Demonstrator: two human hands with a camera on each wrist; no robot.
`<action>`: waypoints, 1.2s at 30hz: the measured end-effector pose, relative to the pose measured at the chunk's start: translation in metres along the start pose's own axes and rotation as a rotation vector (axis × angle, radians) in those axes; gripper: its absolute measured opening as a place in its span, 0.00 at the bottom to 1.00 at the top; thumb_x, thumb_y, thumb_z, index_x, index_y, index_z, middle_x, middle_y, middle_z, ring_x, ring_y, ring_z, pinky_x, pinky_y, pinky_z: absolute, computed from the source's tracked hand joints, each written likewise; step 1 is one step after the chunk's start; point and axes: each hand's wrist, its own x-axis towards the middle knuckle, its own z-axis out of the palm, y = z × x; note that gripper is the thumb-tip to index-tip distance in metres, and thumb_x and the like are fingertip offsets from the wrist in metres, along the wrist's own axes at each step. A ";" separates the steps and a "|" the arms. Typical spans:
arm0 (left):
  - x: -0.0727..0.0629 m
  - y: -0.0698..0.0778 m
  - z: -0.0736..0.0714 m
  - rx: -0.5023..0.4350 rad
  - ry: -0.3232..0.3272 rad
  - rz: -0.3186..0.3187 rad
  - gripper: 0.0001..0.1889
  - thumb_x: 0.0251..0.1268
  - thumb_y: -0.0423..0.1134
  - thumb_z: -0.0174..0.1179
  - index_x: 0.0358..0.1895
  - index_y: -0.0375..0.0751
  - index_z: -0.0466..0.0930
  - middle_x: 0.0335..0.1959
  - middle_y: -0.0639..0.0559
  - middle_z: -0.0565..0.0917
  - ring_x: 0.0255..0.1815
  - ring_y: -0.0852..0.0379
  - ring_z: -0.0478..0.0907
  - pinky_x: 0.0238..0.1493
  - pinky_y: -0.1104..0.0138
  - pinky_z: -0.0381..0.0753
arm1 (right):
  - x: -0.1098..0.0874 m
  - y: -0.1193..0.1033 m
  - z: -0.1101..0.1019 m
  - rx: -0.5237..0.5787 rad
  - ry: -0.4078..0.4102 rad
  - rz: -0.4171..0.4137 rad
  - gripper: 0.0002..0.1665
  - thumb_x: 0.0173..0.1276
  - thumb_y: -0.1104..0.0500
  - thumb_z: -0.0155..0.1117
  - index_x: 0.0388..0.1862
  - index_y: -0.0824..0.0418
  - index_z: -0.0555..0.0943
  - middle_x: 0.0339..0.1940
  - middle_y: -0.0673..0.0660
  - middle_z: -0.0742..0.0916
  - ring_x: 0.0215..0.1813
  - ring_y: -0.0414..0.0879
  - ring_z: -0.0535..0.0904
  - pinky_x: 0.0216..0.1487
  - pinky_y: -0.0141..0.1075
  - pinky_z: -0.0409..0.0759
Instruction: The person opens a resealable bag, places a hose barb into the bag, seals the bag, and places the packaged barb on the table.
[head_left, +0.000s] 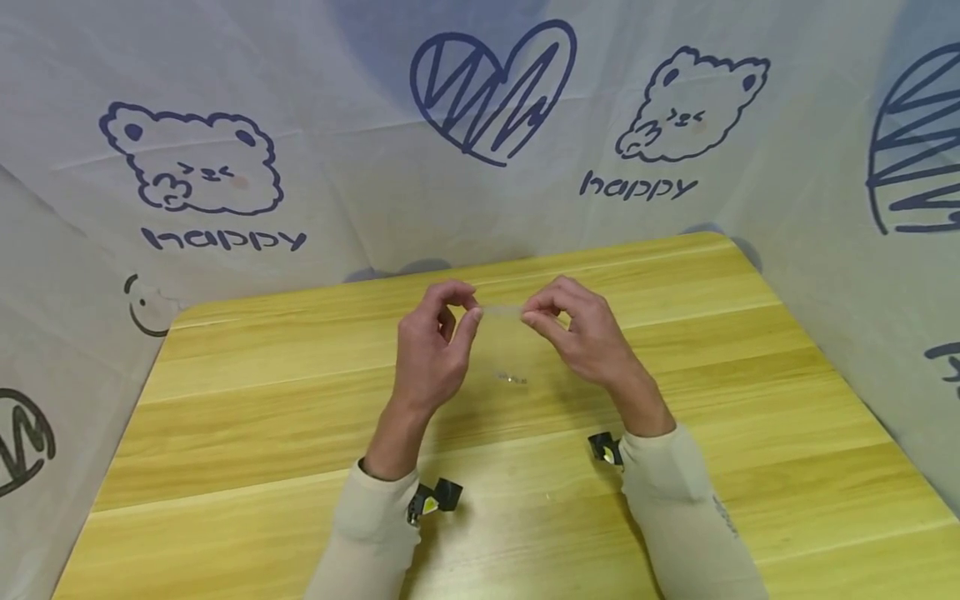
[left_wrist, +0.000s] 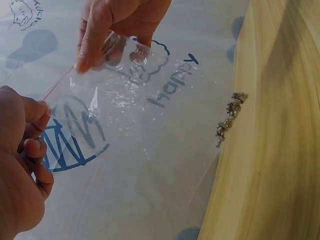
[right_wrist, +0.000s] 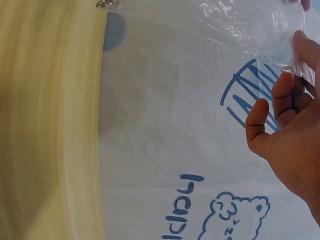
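Between both hands hangs a clear plastic zip bag (left_wrist: 125,115) with a thin red line along its top edge. Small metallic pieces (left_wrist: 230,117) lie gathered along the bag's bottom; their exact kind is too small to tell. My left hand (head_left: 433,350) pinches one top corner between thumb and forefinger. The opposite top corner is pinched by my right hand (head_left: 581,329), its other fingers loosely curled, as the right wrist view shows. In the head view the bag is nearly invisible, and the pieces show as a small glinting row above the table.
A wood-grain table (head_left: 262,417) spreads beneath the hands. White cloth (head_left: 337,183) printed with blue bears, hearts and lettering surrounds it at the back and sides. Each sleeved wrist carries a small black camera (head_left: 448,494).
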 end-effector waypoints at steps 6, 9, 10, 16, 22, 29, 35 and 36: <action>-0.001 0.001 0.001 -0.001 -0.005 0.001 0.10 0.65 0.33 0.61 0.47 0.34 0.77 0.33 0.46 0.83 0.15 0.63 0.58 0.19 0.72 0.59 | -0.001 -0.003 0.002 -0.009 -0.012 -0.016 0.02 0.67 0.62 0.63 0.36 0.60 0.82 0.33 0.51 0.80 0.38 0.41 0.72 0.39 0.33 0.70; -0.001 0.001 0.002 0.005 -0.021 0.001 0.10 0.65 0.33 0.61 0.47 0.33 0.77 0.34 0.46 0.83 0.16 0.63 0.59 0.19 0.72 0.59 | -0.001 -0.005 0.004 0.000 -0.017 -0.009 0.02 0.67 0.62 0.63 0.36 0.59 0.83 0.33 0.51 0.80 0.38 0.40 0.72 0.38 0.34 0.70; -0.002 0.002 0.003 0.005 -0.026 0.002 0.10 0.65 0.33 0.61 0.47 0.33 0.77 0.34 0.46 0.83 0.16 0.63 0.59 0.19 0.72 0.60 | -0.001 -0.006 0.004 0.003 -0.019 -0.011 0.02 0.67 0.62 0.64 0.36 0.59 0.83 0.33 0.51 0.80 0.38 0.41 0.72 0.37 0.34 0.70; -0.002 0.003 0.005 0.011 -0.040 0.009 0.11 0.66 0.34 0.61 0.48 0.35 0.77 0.34 0.46 0.83 0.16 0.63 0.58 0.19 0.71 0.59 | -0.001 -0.009 0.005 -0.023 -0.015 -0.015 0.02 0.67 0.61 0.64 0.36 0.59 0.83 0.33 0.50 0.79 0.38 0.40 0.72 0.37 0.32 0.69; -0.002 0.005 0.006 0.022 -0.053 0.007 0.11 0.66 0.34 0.60 0.48 0.35 0.77 0.34 0.46 0.83 0.15 0.63 0.58 0.20 0.71 0.60 | 0.000 -0.013 0.005 -0.035 -0.031 0.002 0.03 0.68 0.62 0.63 0.37 0.60 0.83 0.35 0.52 0.81 0.39 0.42 0.74 0.40 0.36 0.73; -0.004 0.006 0.007 0.026 -0.046 0.024 0.12 0.65 0.34 0.62 0.48 0.35 0.76 0.34 0.46 0.84 0.15 0.63 0.58 0.20 0.71 0.60 | 0.002 -0.018 0.006 -0.070 -0.037 0.000 0.05 0.67 0.59 0.64 0.38 0.59 0.84 0.34 0.51 0.80 0.38 0.42 0.72 0.40 0.36 0.71; -0.004 0.005 0.009 0.030 -0.052 0.044 0.11 0.65 0.35 0.62 0.47 0.35 0.76 0.33 0.46 0.83 0.15 0.63 0.57 0.19 0.71 0.60 | 0.002 -0.020 0.009 -0.082 -0.028 -0.014 0.05 0.67 0.59 0.64 0.37 0.60 0.84 0.32 0.51 0.80 0.36 0.44 0.72 0.38 0.34 0.69; -0.004 0.005 0.009 0.026 -0.053 0.041 0.11 0.65 0.34 0.62 0.46 0.35 0.76 0.33 0.46 0.83 0.15 0.63 0.57 0.19 0.71 0.60 | 0.002 -0.020 0.009 -0.085 -0.026 -0.016 0.05 0.67 0.59 0.65 0.37 0.60 0.84 0.32 0.51 0.80 0.35 0.44 0.72 0.38 0.34 0.69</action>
